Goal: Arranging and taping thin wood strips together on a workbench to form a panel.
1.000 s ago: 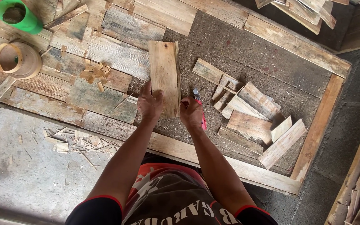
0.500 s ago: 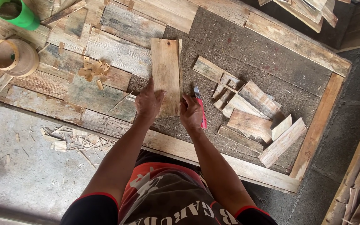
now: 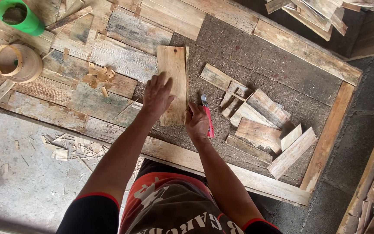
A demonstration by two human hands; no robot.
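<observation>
Head view: left hand (image 3: 156, 96) fingers spread flat, pinning the upright plank (image 3: 173, 84) on the grey mat (image 3: 256, 56). Right hand (image 3: 197, 123) fingers closed around the red utility knife (image 3: 207, 119), just beside the plank's right edge. Risk: the blade could skip towards the pinning hand if the plank shifts.

The person wears a short-sleeved shirt (image 3: 169, 203), red down the front with a grey and white print across it whose shape is hard to make out. The sleeves are black, each ending in a thin red band at the cuff. Both forearms are bare below the sleeves. The left hand (image 3: 156, 95) and right hand (image 3: 197, 122) are bare, without gloves.
</observation>
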